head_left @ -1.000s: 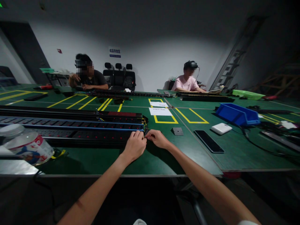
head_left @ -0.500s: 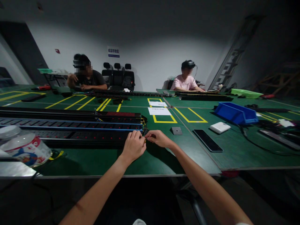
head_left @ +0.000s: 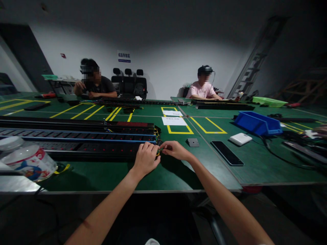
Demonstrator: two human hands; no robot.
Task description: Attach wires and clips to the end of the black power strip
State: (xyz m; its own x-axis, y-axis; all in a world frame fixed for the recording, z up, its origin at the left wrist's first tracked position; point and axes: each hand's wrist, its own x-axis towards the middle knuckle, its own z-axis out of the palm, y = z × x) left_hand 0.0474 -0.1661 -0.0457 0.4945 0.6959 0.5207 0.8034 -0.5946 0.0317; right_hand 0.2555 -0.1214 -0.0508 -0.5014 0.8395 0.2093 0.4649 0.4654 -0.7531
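Several long black power strips with small red marks lie side by side on the green table. The nearest power strip (head_left: 102, 148) ends under my left hand (head_left: 146, 158), whose fingers are bent over its right end. Thin yellow and green wires (head_left: 158, 152) stick out of that end. My right hand (head_left: 176, 150) is just to the right, thumb and forefinger pinched on a wire, with a bit of green showing at the fingertips. The exact wire ends are too small to make out.
On the right are a small grey metal bracket (head_left: 192, 142), a phone (head_left: 227, 153), a white box-shaped device (head_left: 240, 139) and a blue bin (head_left: 257, 123). A clear plastic jar (head_left: 32, 162) stands at the left. Two people (head_left: 98, 83) sit across the table.
My right hand has shifted very slightly, and a bit of green now shows at its fingertips. My left hand stays on the strip's end. A hand appears at the far right edge.
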